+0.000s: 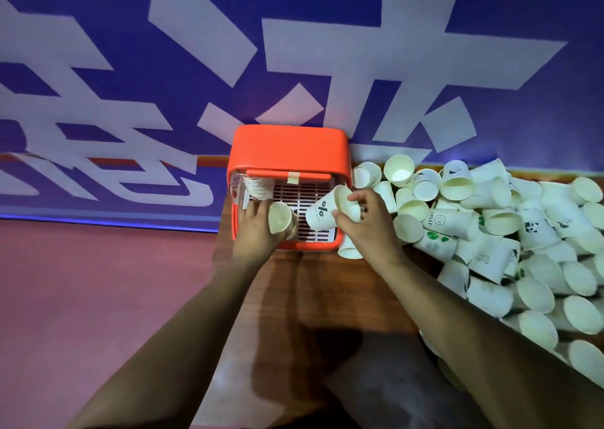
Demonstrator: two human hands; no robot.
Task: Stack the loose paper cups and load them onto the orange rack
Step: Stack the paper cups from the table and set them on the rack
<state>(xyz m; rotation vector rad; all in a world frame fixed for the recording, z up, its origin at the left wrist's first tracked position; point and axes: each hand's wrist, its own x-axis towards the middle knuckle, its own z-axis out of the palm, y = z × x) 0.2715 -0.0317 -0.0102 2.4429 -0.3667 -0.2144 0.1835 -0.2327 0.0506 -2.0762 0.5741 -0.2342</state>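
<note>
Over the wooden counter (327,291) my hands are apart: my left hand (256,229) wraps a plain cup (279,218), mouth towards me, and my right hand (362,224) pinches a printed cup (322,214) by its rim. Both hang above the grille of the orange rack (287,147), where a short stack (258,185) lies at the far left. The loose cups (490,232) are heaped on the counter to its right.

Cup heap (510,232) crowding rack's (287,147) right
</note>
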